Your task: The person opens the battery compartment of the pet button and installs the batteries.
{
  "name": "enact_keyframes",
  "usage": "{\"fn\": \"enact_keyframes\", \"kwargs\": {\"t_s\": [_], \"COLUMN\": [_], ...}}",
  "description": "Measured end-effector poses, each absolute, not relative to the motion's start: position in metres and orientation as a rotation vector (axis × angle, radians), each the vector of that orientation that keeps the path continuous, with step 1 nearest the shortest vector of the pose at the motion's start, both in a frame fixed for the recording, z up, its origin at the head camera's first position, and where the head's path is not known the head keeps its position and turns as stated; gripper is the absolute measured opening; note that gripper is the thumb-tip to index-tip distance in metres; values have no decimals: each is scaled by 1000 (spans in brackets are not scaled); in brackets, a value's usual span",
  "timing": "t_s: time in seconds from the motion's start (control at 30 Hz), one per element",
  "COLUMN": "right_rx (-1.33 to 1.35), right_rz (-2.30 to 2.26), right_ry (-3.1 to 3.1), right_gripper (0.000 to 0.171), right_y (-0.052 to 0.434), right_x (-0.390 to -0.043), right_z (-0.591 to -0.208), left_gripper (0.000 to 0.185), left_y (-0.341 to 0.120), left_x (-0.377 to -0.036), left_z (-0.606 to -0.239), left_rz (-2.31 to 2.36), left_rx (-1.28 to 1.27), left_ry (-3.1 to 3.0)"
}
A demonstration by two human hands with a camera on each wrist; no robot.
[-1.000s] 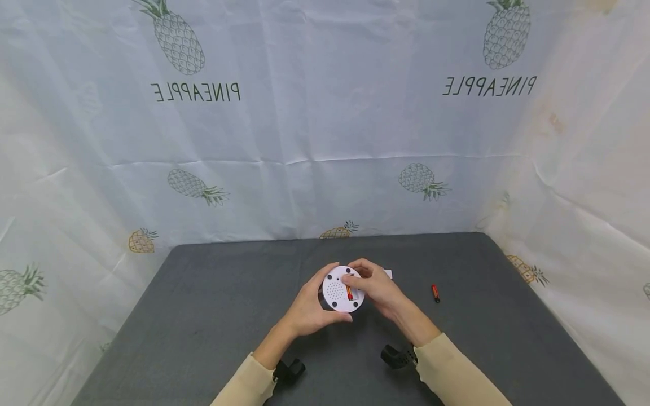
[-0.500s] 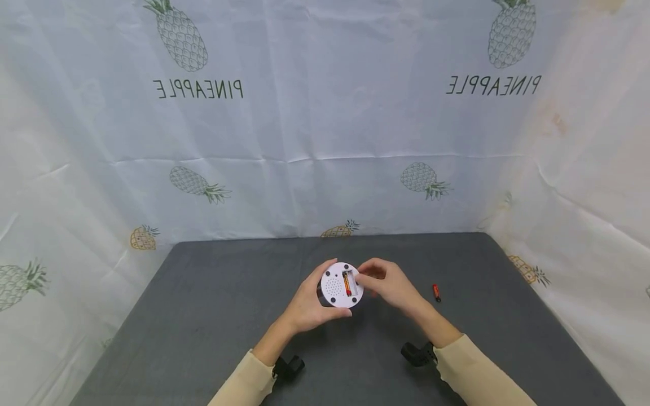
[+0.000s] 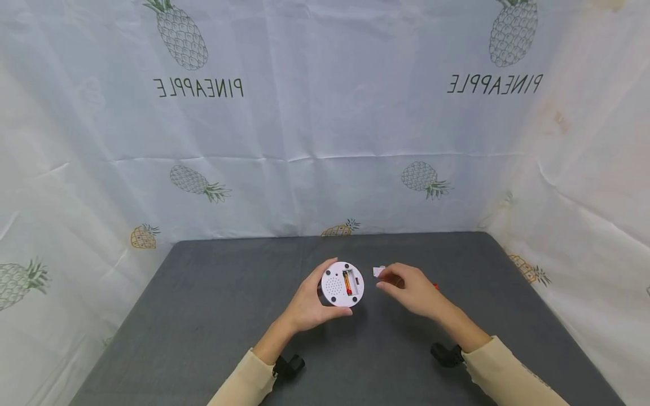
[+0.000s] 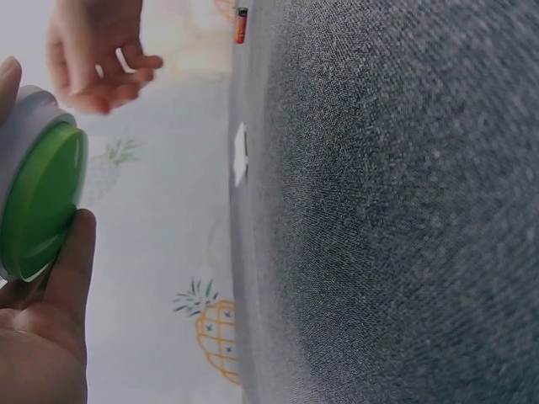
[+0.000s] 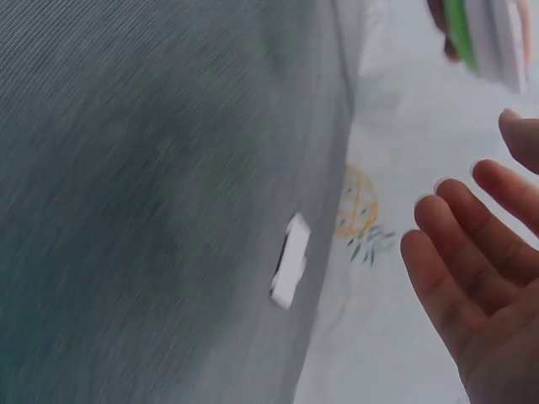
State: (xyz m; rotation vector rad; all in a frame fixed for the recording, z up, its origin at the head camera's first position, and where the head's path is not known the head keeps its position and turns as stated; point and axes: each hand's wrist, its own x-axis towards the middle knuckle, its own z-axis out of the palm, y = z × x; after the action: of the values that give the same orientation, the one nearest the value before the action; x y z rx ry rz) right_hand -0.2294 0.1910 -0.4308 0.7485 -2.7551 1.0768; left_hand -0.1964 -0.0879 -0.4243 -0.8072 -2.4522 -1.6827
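In the head view, the left hand (image 3: 307, 307) has a firm grip on a round device (image 3: 332, 288), fingers and thumb on opposite sides of its rim, held above the table (image 3: 228, 321). Its white base faces the camera, showing one battery (image 3: 347, 282) in the slot (image 3: 355, 285) and bare room beside it. The left wrist view shows what the head view hides: a green dome on the other side. It also shows a loose red-and-black battery (image 4: 241, 27) near the table's far edge, mostly covered by the right hand (image 3: 413, 290) in the head view. The right wrist view shows the right hand's grip holding nothing, its fingers loosely curved and spread, apart from the device, and a small white cover (image 5: 291, 263) lying whole on the table; from the head, that cover is partly hidden behind the fingers.

Half a second earlier, the right fingers were at the device's edge and hid the cover; now they are away to the right. The device has hardly moved.
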Motion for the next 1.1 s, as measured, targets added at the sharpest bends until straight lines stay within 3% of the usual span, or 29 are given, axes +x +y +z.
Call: {"fn": "enact_keyframes", "kwargs": {"t_s": [0.4,0.8,1.1], "right_rx": [798,753,699], "right_rz": [652,567,567], "right_ry": [-2835,-2945,-3036], "right_gripper": [40,68,80], "right_y": [244,286,311], "right_x": [-232,-234,-236], "right_z": [-449,-455,-465], "left_gripper": [100,99,107], "left_y": [-88,-89,-91], "left_x": [-196,-194,-216], "left_z": [-422,-417,-455], "left_rz": [-1687,-1695,-1653], "left_rx": [-804,-806,-791], "left_ry": [-2461,-2483,-2495]}}
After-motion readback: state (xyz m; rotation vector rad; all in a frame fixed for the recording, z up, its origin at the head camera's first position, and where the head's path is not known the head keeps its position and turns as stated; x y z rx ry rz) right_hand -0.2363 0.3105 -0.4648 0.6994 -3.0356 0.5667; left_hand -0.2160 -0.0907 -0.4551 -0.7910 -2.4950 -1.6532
